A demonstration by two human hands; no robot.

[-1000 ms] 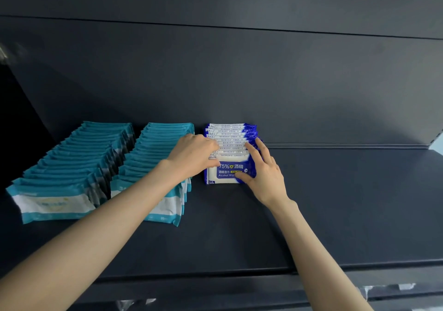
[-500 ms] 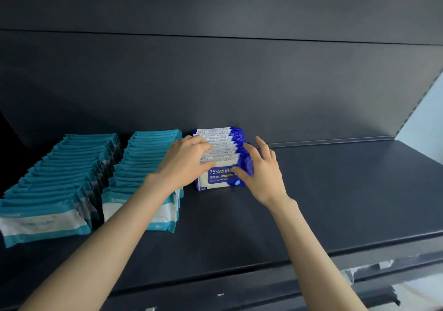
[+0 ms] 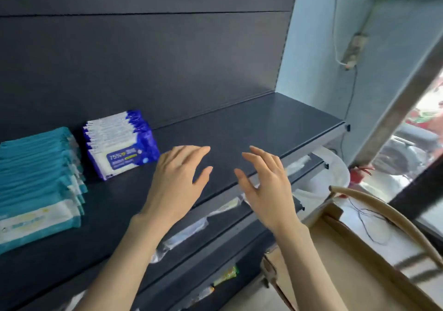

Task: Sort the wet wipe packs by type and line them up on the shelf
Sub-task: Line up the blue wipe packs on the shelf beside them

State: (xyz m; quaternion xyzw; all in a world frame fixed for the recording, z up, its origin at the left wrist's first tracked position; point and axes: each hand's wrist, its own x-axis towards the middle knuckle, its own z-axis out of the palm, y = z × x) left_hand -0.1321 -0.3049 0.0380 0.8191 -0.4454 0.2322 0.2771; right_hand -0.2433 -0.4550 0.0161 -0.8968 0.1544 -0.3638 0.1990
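Observation:
A row of blue-and-white alcohol wipe packs [image 3: 119, 142] stands lined up on the dark shelf [image 3: 251, 128], front to back. Left of it lies a row of teal wipe packs [image 3: 38, 178], reaching the picture's left edge. My left hand [image 3: 177, 186] hovers over the shelf just right of the blue packs, fingers relaxed and holding nothing. My right hand [image 3: 266, 186] hovers near the shelf's front edge, fingers spread, also empty. Neither hand touches a pack.
A beige bag with curved handles [image 3: 359, 250] stands at the lower right. Lower shelves [image 3: 215, 238] below hold some small packets. A pale wall with a hanging cable [image 3: 335, 34] ends the shelf on the right; a bright doorway lies beyond.
Both hands have let go of the blue pack row and pulled back to the right. The view has swung right, so the bag and wall now show.

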